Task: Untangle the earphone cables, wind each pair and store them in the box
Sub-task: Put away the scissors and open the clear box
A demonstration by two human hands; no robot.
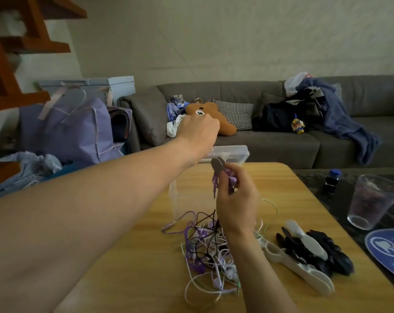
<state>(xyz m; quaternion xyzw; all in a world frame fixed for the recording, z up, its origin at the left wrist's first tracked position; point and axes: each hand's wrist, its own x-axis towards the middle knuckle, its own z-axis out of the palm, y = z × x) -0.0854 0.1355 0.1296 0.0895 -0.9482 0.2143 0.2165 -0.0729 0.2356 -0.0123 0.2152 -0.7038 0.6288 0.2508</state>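
Right hand (234, 197) fingers pinch wound purple earphone bundle (223, 177) above clear plastic box (175, 199); left hand (198, 129) fingers curled, contents unclear; no legible writing.

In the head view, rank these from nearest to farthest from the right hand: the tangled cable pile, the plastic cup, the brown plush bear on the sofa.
Measured from the right hand, which holds a wound purple pair:
1. Tangled cable pile, on the table just below the hand.
2. Plastic cup, at the table's right side.
3. Brown plush bear, back on the sofa beyond the table.
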